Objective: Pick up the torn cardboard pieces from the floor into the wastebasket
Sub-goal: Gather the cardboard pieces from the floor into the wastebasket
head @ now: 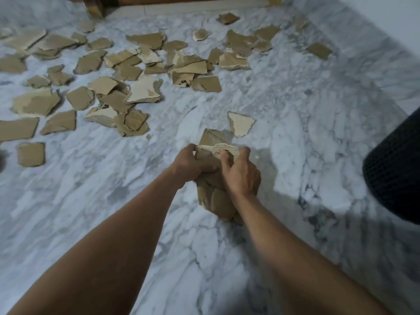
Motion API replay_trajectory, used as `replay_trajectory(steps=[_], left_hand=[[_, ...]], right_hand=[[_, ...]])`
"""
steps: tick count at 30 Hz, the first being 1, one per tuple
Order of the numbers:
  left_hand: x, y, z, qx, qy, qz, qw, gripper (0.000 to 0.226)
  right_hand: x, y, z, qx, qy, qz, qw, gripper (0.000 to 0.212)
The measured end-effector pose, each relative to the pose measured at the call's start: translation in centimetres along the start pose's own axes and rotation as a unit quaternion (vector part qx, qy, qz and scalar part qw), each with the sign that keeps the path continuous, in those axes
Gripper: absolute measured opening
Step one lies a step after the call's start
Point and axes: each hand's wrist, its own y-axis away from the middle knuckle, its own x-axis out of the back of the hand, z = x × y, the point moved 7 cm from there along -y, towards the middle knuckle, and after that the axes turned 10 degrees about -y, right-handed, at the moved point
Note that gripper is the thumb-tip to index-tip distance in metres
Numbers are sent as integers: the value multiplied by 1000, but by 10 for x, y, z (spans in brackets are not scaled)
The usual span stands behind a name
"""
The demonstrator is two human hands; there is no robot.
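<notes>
A stack of torn brown cardboard pieces point(212, 196) is held above the marble floor at the centre of the head view. My left hand point(193, 162) grips the stack from the left, and my right hand point(241, 172) grips it from the right, fingers curled over its top edge. One pale torn piece point(241, 123) lies on the floor just beyond the hands. Several more torn cardboard pieces point(109, 87) are scattered across the far left and middle of the floor. The dark mesh wastebasket point(395, 169) stands at the right edge, partly cut off.
White and grey marble floor point(306, 110) stretches between the hands and the wastebasket. A wooden furniture leg point(95, 7) and a pale baseboard point(193, 5) run along the far edge. A white wall rises at the upper right.
</notes>
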Motion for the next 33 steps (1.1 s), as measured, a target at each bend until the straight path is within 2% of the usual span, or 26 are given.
replay_trajectory(steps=[5, 9, 13, 16, 21, 24, 27, 30, 33], left_hand=[[-10, 0, 20, -7, 75, -34, 997, 51], [-8, 3, 90, -69, 101, -65, 990, 58], [-8, 19, 196, -150, 117, -92, 977, 69], [-22, 47, 282, -214, 108, -121, 963, 50], [-61, 102, 411, -292, 130, -123, 939, 54], [-103, 131, 469, -335, 138, -123, 924, 58], [-154, 145, 500, -362, 101, -118, 919, 57], [-209, 142, 507, -359, 63, -130, 922, 45], [-247, 136, 509, -360, 15, -119, 925, 41]], right_hand=[[17, -8, 2, -49, -122, -5, 991, 44], [77, -39, -9, -39, -172, 40, 984, 45], [183, -77, -40, 19, -146, 106, 983, 52], [272, -92, -53, 56, -123, 160, 978, 50], [420, -103, -52, 93, -78, 241, 963, 42], [492, -100, -26, 95, -78, 294, 948, 39], [528, -95, 28, 75, -100, 323, 938, 39], [537, -91, 90, 25, -118, 314, 942, 43], [541, -94, 134, -14, -98, 286, 953, 38]])
